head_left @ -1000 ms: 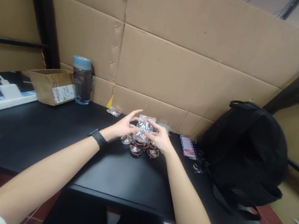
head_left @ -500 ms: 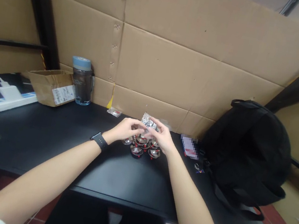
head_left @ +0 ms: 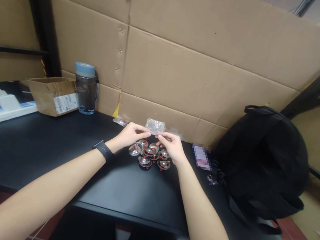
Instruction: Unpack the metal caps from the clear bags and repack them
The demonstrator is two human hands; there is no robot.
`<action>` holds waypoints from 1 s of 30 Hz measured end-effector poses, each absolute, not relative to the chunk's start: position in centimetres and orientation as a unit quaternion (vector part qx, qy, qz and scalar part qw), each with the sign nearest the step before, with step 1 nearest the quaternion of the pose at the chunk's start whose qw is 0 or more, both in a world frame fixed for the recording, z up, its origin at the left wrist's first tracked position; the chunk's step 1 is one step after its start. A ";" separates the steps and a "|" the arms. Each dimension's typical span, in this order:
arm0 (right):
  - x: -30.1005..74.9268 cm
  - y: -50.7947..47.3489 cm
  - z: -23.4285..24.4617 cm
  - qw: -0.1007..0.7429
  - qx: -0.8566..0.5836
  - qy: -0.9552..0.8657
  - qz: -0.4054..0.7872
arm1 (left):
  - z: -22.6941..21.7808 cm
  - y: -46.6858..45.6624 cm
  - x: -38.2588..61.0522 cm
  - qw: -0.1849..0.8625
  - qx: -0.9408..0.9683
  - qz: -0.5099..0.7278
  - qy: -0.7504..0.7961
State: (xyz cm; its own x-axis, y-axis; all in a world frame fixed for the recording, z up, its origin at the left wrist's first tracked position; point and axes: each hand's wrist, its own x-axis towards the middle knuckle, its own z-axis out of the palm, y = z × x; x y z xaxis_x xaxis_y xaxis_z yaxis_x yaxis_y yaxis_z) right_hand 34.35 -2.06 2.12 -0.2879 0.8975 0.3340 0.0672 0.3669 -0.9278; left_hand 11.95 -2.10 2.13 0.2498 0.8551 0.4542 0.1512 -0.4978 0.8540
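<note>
Between my hands, just above the pile, a clear crinkled plastic bag (head_left: pixel 155 126) is held by its near corners. My left hand (head_left: pixel 134 135) pinches its left corner with thumb and forefinger. The right corner is pinched the same way by my right hand (head_left: pixel 172 144). Below and in front of the fingers lie several small silver finger cymbals (head_left: pixel 145 161) with red loops, heaped on the black table (head_left: pixel 123 191). A small clear packet (head_left: pixel 120 121) with something red in it rests behind my left hand. Whether the held bag contains anything, I cannot tell.
At the left stand a blue-lidded water bottle (head_left: pixel 85 89), an open cardboard box (head_left: pixel 50 95) and a white power strip (head_left: pixel 10 113) with a cable. A phone-like item (head_left: pixel 202 156), keys (head_left: pixel 211 180) and a black backpack (head_left: pixel 262 166) lie right. A cardboard wall (head_left: pixel 171 68) closes the back.
The bag went from upright and bunched between my fingers to spread out flatter. My hands have moved slightly apart, uncovering more of the cymbals. The camera view shifted a little.
</note>
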 end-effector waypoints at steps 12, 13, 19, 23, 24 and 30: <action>34.6 -2.0 2.2 0.487 -0.362 -0.673 0.423 | 2.2 -1.9 11.4 0.312 0.663 0.544 0.410; 34.6 -2.0 2.3 0.488 -0.360 -0.673 0.422 | 2.2 -1.8 11.4 0.319 0.662 0.545 0.404; 34.7 -2.3 2.4 0.465 -0.385 -0.670 0.432 | 1.9 -1.5 11.2 0.375 0.699 0.505 0.339; 34.7 -2.4 2.2 0.419 -0.404 -0.692 0.427 | 1.7 -1.5 11.3 0.350 0.729 0.467 0.357; 34.7 -2.3 2.2 0.417 -0.406 -0.710 0.396 | 1.7 -1.6 11.2 0.323 0.737 0.465 0.369; 33.8 -2.6 1.6 0.408 -0.398 -0.819 0.075 | 1.4 -1.8 11.1 0.094 0.830 0.396 0.381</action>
State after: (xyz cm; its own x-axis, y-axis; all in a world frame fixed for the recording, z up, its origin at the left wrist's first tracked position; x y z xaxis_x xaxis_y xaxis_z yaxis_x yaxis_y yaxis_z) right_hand 33.82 -2.55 1.64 -0.3513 0.7123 0.6077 0.5899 0.6724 -0.4471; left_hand 11.06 -1.77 1.43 0.3955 0.7075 0.5857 0.5581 -0.6916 0.4585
